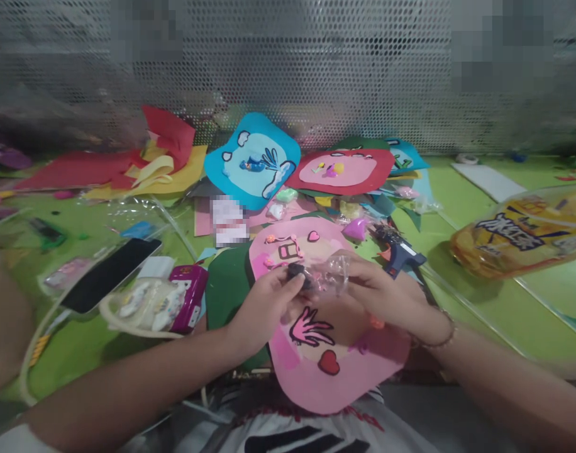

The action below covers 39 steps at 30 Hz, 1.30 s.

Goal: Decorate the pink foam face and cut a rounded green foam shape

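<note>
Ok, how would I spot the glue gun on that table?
On the green table, look just right of the pink card under the hands. The glue gun lies there, past the right hand: the only dark blue tool among paper scraps.

light: dim, even, overhead | shadows: soft, under arms | blur: soft overall, worse upper left | edges: fisheye bending | glare: yellow snack bag, right | pixelated patches: top, centre

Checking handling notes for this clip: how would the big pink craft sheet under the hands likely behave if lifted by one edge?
The pink sheet looks thin and flat, so it would probably droop. It overhangs the table edge toward the person, so a push might slide it off. Its stuck-on red heart could perhaps peel.
</note>
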Tool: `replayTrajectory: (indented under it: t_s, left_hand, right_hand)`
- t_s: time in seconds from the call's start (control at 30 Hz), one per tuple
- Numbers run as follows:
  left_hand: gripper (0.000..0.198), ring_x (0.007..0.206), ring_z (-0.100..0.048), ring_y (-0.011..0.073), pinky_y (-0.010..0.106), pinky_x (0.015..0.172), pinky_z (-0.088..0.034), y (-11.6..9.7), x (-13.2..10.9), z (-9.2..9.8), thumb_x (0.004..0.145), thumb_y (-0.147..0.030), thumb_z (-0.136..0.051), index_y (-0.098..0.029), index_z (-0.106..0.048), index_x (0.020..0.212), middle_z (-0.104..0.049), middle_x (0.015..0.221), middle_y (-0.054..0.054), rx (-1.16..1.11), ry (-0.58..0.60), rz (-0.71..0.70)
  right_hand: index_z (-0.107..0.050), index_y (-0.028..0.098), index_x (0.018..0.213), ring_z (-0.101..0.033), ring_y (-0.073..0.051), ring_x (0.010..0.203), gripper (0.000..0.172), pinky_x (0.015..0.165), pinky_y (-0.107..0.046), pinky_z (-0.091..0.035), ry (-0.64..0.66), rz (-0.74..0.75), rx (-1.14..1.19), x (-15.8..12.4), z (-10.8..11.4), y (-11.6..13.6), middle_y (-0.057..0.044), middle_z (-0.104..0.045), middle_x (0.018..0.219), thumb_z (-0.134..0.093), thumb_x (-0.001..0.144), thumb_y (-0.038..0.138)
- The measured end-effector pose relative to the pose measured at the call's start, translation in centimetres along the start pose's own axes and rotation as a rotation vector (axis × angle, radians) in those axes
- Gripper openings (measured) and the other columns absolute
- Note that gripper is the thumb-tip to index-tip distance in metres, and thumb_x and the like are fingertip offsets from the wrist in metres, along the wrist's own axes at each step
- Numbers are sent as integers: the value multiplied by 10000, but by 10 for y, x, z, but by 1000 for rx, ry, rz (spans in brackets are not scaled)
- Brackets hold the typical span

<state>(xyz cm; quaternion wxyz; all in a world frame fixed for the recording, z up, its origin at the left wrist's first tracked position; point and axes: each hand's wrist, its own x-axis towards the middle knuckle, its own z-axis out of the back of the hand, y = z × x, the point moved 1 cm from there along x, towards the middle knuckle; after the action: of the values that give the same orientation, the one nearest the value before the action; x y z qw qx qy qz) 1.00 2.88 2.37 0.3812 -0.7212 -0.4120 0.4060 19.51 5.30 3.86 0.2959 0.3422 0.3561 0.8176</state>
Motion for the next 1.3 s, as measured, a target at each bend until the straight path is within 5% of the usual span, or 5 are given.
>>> replayTrajectory:
  t_s: [0.23,0.8,1.03,1.3]
  left_hand:
    - [250,580,-608,108,250,652,-501,0,1,0,765,-356,-650,-111,-612,800,-653,653,42,64,15,18]
    - [328,524,-601,106,209,532,-481,-4,-2,-4,817,-434,-570,-118,-597,734,-636,601,44,76,86,116]
    - [284,464,-562,86,191,483,-457,-7,-2,-5,813,-382,-581,-123,-579,695,-608,560,18,136,58,90]
    - [349,487,-579,96,189,476,-454,-4,-3,-4,805,-455,-562,-122,-591,704,-613,570,28,106,82,56]
  right_hand:
    - [-451,281,1347,-491,-166,1142,430,1006,-387,-400,129,0,8,-5,0,6,-73,-555,1221,-391,934,179]
    - [-679,200,944,-561,-143,814,320,754,-296,-505,14,57,-115,-5,-3,11,-59,-585,849,-396,880,65]
    - [-650,255,1093,-546,-144,955,302,826,-289,-492,28,84,-104,-6,-6,9,-58,-567,954,-466,893,124]
    - [-648,263,1088,-545,-129,874,311,758,-269,-494,21,146,-80,-6,-5,5,-49,-528,920,-483,880,102]
